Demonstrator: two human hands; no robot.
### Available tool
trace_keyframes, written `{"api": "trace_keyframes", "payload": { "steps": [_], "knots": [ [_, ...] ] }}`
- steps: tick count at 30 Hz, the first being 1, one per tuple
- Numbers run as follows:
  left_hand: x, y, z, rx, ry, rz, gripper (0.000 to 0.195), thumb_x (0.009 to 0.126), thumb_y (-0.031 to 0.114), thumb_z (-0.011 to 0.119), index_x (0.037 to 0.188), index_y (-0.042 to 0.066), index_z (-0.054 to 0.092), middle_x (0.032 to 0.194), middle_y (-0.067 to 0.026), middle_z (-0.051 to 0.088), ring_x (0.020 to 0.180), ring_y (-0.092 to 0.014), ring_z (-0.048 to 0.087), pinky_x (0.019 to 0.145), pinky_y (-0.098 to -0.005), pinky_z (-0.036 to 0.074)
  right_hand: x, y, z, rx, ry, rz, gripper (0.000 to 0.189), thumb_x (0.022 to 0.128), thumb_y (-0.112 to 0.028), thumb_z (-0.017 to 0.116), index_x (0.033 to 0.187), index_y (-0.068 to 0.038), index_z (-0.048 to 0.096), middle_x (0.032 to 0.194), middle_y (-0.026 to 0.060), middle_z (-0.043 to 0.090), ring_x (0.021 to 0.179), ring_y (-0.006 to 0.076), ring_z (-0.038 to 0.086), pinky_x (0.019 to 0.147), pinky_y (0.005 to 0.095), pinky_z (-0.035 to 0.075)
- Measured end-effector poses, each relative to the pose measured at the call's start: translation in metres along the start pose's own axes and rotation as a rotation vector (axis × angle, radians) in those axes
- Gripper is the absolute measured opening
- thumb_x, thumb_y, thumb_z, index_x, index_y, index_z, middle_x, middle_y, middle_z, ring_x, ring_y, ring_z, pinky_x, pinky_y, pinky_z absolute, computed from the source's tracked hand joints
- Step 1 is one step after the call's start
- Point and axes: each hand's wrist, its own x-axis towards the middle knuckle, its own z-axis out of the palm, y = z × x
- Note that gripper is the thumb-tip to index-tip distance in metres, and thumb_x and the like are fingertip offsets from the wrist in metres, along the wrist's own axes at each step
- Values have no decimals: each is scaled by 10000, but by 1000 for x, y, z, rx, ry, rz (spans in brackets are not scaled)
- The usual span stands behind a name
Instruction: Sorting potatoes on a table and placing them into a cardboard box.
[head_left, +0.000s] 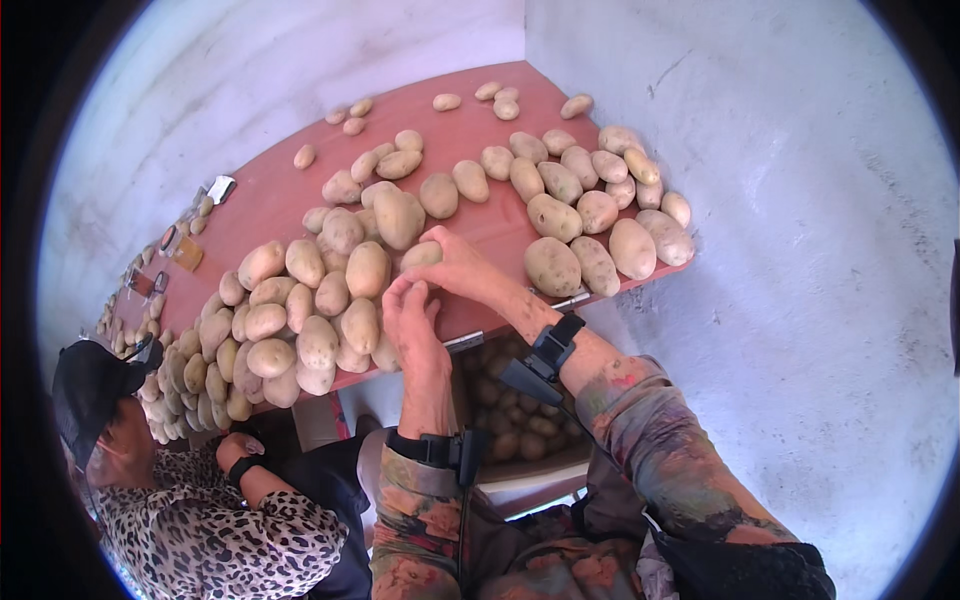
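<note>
Many potatoes (270, 358) lie heaped on a red table (480, 225). My right hand (448, 264) is closed around a single potato (421, 256), held between thumb and fingers just right of the heap. Directly below it, my left hand (412, 319) rests beside the heap's right edge, its fingertips close to the right hand; whether it touches a potato is hidden. On the table's right side lies a second group of potatoes (555, 215), near the wall.
A box of potatoes (525, 435) stands beneath the table edge, below my forearms. Metal pieces (465, 342) sit along that edge. At left, a co-worker in a black cap (94, 386) sits by the table. Jars (182, 249) stand farther back. A wall (750, 225) bounds the right.
</note>
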Motion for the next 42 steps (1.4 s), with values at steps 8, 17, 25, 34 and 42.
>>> {"api": "trace_keyframes", "payload": {
  "steps": [8,17,25,34,42],
  "knots": [
    [-8,-2,6,-120,0,-1,479,886,145,547,1301,-3,359,1230,-147,468,1111,-269,518,907,-401,459,-9,2,-14,-29,-9,63,574,690,-289,728,1127,16,515,1023,166,618,965,220,599,809,331,478],
    [4,-10,-7,-266,-64,-281,588,915,250,556,1357,-20,276,1348,-234,364,1217,-397,431,947,-499,441,-16,-6,-31,-66,43,49,570,694,-302,726,1137,-5,526,1014,148,629,918,221,620,752,326,504],
    [2,-12,-5,-294,-44,-271,585,917,251,557,1336,-40,271,1347,-267,342,1232,-412,417,957,-506,445,-14,-16,-64,506,95,175,486,864,-436,567,1157,-50,536,983,102,635,807,174,629,585,299,534],
    [2,-14,-5,-318,-50,-281,552,921,231,546,1320,-45,283,1317,-276,373,1197,-408,456,938,-491,468,-12,-14,-84,1015,-51,58,623,950,-562,354,1259,-30,454,1071,160,615,836,260,655,687,406,590],
    [2,-15,-5,-323,-61,-288,527,920,221,543,1307,-41,300,1274,-266,424,1169,-393,488,922,-486,481,-20,-12,-90,983,-45,36,505,943,-427,494,1275,-49,446,1147,131,591,975,239,625,659,385,582]
  ]
}}
